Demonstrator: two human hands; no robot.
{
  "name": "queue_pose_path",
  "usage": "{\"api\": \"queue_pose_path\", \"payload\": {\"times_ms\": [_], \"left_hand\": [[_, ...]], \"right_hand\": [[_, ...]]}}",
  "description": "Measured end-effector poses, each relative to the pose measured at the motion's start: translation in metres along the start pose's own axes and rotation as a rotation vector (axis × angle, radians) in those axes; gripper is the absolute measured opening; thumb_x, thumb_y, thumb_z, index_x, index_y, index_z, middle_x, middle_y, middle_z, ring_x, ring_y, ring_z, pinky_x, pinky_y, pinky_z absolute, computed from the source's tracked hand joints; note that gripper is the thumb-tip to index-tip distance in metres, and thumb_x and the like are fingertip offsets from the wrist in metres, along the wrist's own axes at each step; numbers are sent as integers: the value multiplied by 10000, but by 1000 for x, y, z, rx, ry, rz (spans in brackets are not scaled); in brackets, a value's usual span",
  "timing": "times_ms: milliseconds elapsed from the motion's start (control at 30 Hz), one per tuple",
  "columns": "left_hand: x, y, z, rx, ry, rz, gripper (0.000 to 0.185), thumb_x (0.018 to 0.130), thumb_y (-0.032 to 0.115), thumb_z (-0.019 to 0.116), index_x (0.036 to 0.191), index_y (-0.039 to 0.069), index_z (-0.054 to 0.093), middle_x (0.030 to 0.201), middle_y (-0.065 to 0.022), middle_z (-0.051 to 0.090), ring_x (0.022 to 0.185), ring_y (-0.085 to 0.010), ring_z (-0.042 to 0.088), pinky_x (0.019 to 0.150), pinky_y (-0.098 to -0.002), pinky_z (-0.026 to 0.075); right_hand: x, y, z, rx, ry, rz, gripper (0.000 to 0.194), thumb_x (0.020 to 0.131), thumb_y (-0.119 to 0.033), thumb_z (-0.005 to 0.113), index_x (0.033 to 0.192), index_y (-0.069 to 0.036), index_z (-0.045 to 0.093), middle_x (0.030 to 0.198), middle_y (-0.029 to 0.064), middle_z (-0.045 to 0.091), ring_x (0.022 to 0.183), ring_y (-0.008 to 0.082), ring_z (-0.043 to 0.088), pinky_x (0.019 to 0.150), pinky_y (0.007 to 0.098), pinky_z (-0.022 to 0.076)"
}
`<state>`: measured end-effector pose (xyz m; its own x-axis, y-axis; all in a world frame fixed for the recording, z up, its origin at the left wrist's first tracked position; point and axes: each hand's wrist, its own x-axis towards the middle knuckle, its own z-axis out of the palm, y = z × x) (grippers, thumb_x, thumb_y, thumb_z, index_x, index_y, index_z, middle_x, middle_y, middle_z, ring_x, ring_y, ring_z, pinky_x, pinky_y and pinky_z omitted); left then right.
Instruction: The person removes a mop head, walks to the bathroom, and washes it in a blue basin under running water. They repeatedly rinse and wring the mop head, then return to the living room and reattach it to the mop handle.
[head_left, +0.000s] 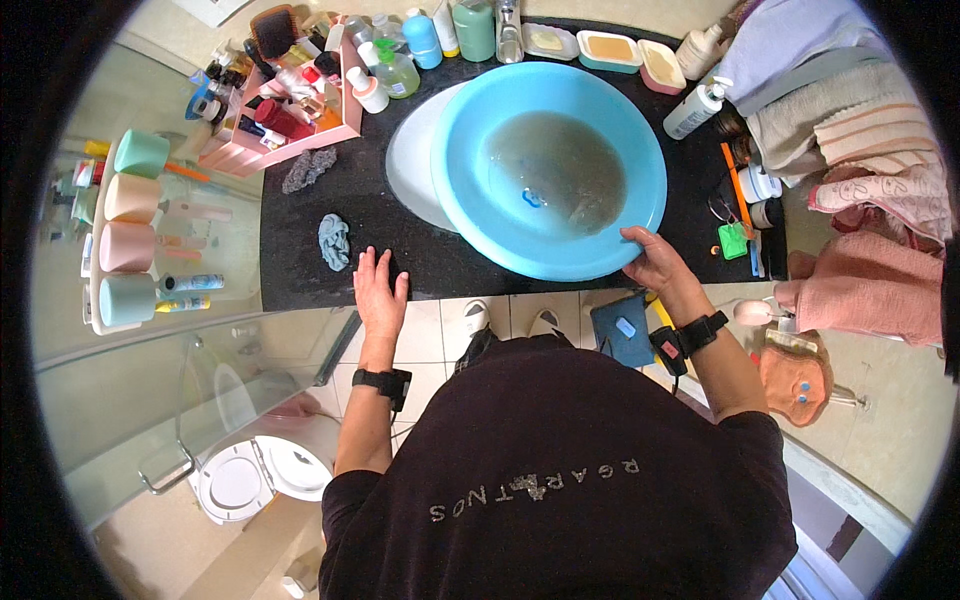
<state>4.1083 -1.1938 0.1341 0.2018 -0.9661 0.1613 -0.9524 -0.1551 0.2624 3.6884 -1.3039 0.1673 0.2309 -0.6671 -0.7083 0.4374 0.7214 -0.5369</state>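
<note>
A blue plastic basin (480, 240) holding murky grey water rests tilted over the white sink (414, 161) in the black countertop. My right hand (654, 259) grips the basin's near right rim, thumb on top. A small blue ring-shaped thing (534, 198) shows in the water. My left hand (381, 289) lies on the counter's front edge, fingers apart and holding nothing. Just beyond it is a crumpled blue-grey cloth (334, 241), and farther back a crumpled dark grey cloth (309, 170).
A pink organizer (350, 124) full of cosmetics stands back left. Bottles, a chrome faucet (509, 30) and several soap dishes line the back. A pump bottle (694, 111), an orange stick and a green item lie right. Towels (870, 285) hang at the right; a cup rack (100, 232) is left.
</note>
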Motion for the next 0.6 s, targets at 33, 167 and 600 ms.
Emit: {"api": "queue_pose_path", "payload": {"times_ms": [33,167,600], "left_hand": [[0,1,0,-7,-2,1,466,797,220,619,1225,78,502,1364,-167,380,1278,-331,334,1060,-453,245],[1,2,-1,-4,-9,-4,471,795,220,621,1228,80,502,1367,-168,375,1281,-329,330,1060,-449,246],[1,2,2,-4,-15,-68,475,798,217,602,1237,72,489,1388,-163,351,1300,-323,302,1069,-454,229]], "right_hand": [[0,1,-3,-5,28,-5,315,800,-92,599,1081,-16,479,1031,94,575,886,188,606,774,316,544],[-3,8,-16,12,8,-33,319,794,-96,596,1080,-15,481,1033,91,570,859,187,605,747,321,544],[-80,16,-86,106,249,-152,371,777,-113,614,1115,-48,475,1051,87,554,914,219,569,754,355,503]]}}
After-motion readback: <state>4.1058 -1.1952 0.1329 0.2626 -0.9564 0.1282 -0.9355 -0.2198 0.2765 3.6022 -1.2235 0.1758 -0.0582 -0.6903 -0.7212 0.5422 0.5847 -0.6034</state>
